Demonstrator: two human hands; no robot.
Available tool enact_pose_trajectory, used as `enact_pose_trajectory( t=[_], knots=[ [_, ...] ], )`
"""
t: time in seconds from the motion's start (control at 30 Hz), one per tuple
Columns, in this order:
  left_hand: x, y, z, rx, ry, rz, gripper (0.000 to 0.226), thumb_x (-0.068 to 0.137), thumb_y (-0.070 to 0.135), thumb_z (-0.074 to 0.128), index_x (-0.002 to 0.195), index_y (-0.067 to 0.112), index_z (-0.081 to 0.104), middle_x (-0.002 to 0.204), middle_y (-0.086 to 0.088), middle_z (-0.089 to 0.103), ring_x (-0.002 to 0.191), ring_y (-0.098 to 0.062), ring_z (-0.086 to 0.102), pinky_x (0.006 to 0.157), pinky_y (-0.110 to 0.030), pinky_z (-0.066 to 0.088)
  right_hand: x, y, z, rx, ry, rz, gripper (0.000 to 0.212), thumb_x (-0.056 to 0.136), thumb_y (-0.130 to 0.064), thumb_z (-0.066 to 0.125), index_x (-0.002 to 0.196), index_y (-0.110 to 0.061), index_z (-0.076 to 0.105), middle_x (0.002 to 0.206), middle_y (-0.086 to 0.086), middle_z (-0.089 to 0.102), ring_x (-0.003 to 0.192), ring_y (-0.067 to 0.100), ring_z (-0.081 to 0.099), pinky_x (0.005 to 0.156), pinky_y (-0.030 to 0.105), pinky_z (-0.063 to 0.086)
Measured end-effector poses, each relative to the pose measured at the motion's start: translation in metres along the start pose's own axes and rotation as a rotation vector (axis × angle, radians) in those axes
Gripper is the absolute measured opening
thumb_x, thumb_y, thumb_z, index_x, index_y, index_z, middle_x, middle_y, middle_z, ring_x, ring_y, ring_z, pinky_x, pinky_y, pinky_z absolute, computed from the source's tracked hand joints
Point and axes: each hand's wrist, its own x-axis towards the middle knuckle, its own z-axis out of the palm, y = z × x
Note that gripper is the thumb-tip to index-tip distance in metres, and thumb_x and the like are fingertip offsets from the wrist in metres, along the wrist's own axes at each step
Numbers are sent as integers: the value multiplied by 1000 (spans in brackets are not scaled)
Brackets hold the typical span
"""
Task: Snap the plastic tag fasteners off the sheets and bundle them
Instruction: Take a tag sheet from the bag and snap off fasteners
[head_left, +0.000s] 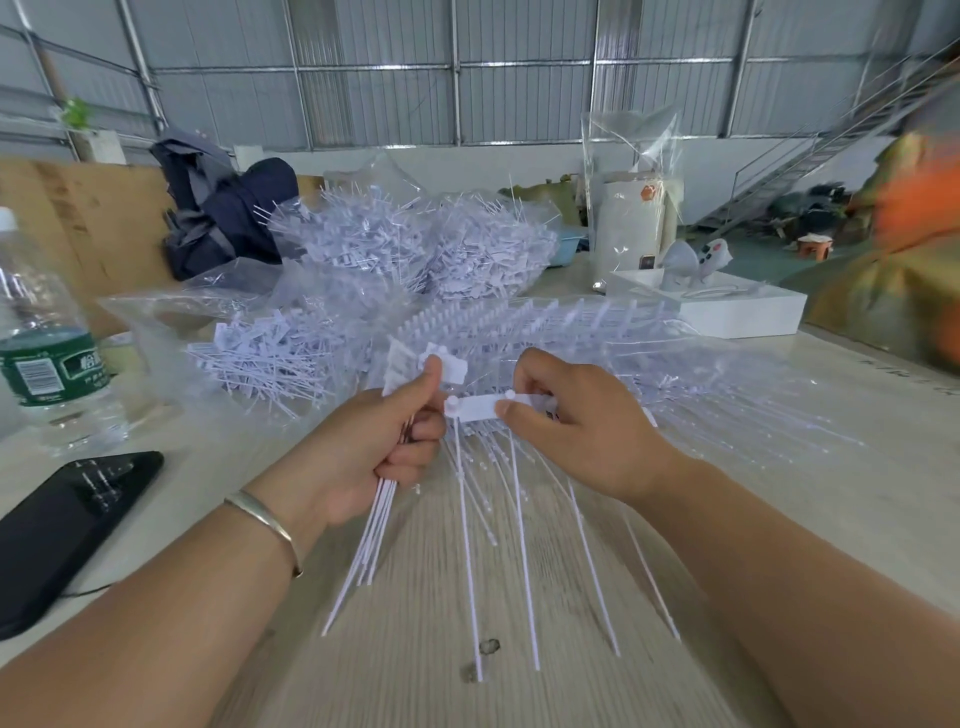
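Pinching the flat white plastic fastener head (480, 407) lying left-to-right just beside your left hand (374, 447), your right hand (571, 415) is holding it while the left is gripping a near-pointing bundle of thin white tails (371, 535).
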Motion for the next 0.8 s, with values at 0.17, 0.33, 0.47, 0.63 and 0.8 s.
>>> enact_pose_trajectory(
  t=[0.17,0.33,0.47,0.63,0.8],
  knots=[
    [-1,-3,4,77,16,51,34,59,29,81,84,15,62,53,11,38,40,-2,24,33,-14,20,1,-2,2,-106,23,-54,27,90,-47,54,87,-21,52,67,0,58,59,14,52,59,37,45],
    [1,-2,0,6,70,66,25,65,20,75,85,16,60,60,8,49,38,-1,24,32,-13,18,4,5,-3,-162,77,41,42,87,-62,47,85,-21,54,58,-7,45,54,7,44,49,27,31],
    [0,-1,-1,-11,52,63,25,68,19,72,88,13,59,68,3,64,35,0,26,30,-11,18,4,8,-3,-112,104,133,47,86,-63,47,75,-18,50,54,-7,36,51,8,37,52,28,27],
    [0,-1,-3,-20,29,64,21,69,20,70,86,12,61,66,4,63,34,0,25,29,-12,18,2,-4,-3,20,145,98,61,74,-72,53,65,-13,41,56,-4,35,52,13,34,54,31,28],
    [0,0,-3,-14,26,77,20,69,25,73,79,15,59,64,1,58,34,-1,25,30,-13,18,3,-7,0,-87,128,124,62,77,-71,51,59,-16,31,53,-2,33,51,15,34,55,33,28]
  ],
)
